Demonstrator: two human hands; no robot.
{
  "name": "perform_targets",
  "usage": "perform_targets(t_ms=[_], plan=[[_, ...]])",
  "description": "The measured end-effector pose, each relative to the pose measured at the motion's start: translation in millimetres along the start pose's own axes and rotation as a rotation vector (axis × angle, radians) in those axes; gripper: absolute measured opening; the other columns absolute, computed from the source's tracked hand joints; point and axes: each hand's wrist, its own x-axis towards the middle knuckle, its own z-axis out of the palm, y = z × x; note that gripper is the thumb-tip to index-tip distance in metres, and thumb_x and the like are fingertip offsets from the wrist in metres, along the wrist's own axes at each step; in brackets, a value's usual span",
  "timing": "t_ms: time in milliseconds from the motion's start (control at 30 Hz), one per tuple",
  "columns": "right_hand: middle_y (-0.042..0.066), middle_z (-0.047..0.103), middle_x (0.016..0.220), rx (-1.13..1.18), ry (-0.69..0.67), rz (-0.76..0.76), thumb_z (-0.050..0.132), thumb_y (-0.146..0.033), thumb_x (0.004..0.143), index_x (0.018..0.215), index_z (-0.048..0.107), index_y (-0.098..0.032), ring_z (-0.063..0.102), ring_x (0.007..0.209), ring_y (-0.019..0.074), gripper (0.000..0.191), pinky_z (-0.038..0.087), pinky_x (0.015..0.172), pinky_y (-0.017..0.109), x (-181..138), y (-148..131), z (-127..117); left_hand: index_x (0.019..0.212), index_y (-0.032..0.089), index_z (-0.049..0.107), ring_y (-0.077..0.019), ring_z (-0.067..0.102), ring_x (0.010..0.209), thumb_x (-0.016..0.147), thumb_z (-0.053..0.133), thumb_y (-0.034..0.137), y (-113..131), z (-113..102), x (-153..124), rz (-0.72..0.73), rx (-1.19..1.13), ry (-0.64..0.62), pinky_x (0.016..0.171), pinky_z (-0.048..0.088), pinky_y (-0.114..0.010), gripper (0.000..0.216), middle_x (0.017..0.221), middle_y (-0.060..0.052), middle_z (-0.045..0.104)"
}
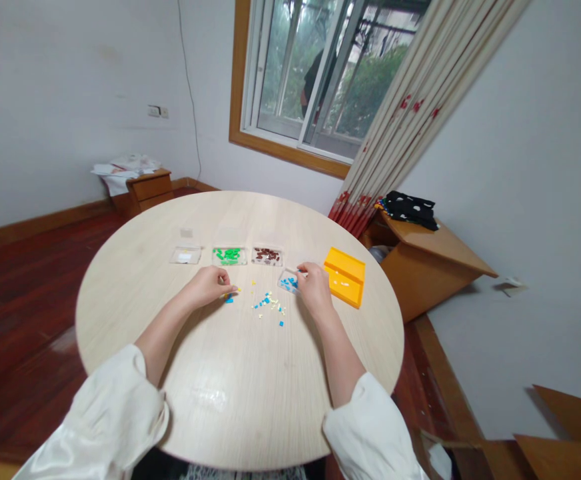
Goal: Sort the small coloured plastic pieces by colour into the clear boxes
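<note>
My left hand [209,285] rests on the round wooden table [170,373], fingers curled in a pinch over small blue and yellow pieces [229,297]. Whether it grips one is too small to tell. My right hand [313,288] is closed at the edge of a clear tray of blue pieces [287,282], its fingertips touching the tray's rim. Between my hands lies a scatter of tiny blue, yellow and white pieces [269,305].
Behind the scatter stand three clear trays: one with white pieces [185,255], one green [229,255], one brown [267,255]. An orange box [345,275] sits right of my right hand. Low wooden cabinets stand at the left wall [146,190] and right [423,260].
</note>
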Motion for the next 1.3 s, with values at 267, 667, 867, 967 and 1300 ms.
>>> perform_targets(t_ms=[267,667,867,967,1300], plan=[[0.015,0.066,0.092,-0.013,0.038,-0.056,0.049,-0.010,0.073,0.093,0.065,-0.010,0.060,0.084,0.0234,0.025,0.046,0.081,0.040,-1,1,3,0.051,0.016,0.059,-0.0146,0.051,0.054,0.060,0.061,0.030,-7,5,4,0.021,-0.003,-0.075,0.055,0.033,-0.025,0.017,0.052,-0.003,0.060],[0.006,0.065,0.083,0.343,-0.138,-0.407,0.056,-0.027,0.081,0.095,0.063,-0.017,0.059,0.076,0.0153,0.018,0.047,0.070,0.028,-24,-51,14,0.058,0.014,0.053,-0.0050,0.025,0.044,0.054,0.069,0.049,22,24,0,-0.040,-0.876,-0.094,0.046,0.019,-0.023,0.039,0.046,0.006,0.036],[0.003,0.062,0.078,0.339,-0.144,-0.397,0.061,-0.027,0.077,0.088,0.061,-0.019,0.056,0.073,0.0146,0.014,0.045,0.066,0.026,-28,-57,16,0.056,0.015,0.048,-0.0045,0.024,0.045,0.053,0.072,0.051,30,31,-2,-0.055,-1.049,-0.180,0.046,0.017,-0.022,0.044,0.048,0.007,0.032],[0.003,0.063,0.076,0.336,-0.128,-0.395,0.057,-0.026,0.079,0.083,0.061,-0.019,0.056,0.072,0.0144,0.009,0.045,0.066,0.026,-28,-57,16,0.055,0.014,0.048,-0.0042,0.022,0.044,0.053,0.072,0.051,31,32,-2,-0.055,-1.071,-0.207,0.045,0.016,-0.023,0.044,0.047,0.007,0.031],[0.006,0.063,0.078,0.163,-0.035,-0.253,0.041,-0.022,0.086,0.082,0.058,-0.017,0.055,0.071,0.0160,0.019,0.043,0.068,0.027,-12,-32,6,0.059,0.015,0.059,-0.0101,0.038,0.050,0.068,0.055,0.031,23,14,-2,0.034,-0.246,0.177,0.051,0.027,-0.024,0.019,0.047,0.003,0.044]])
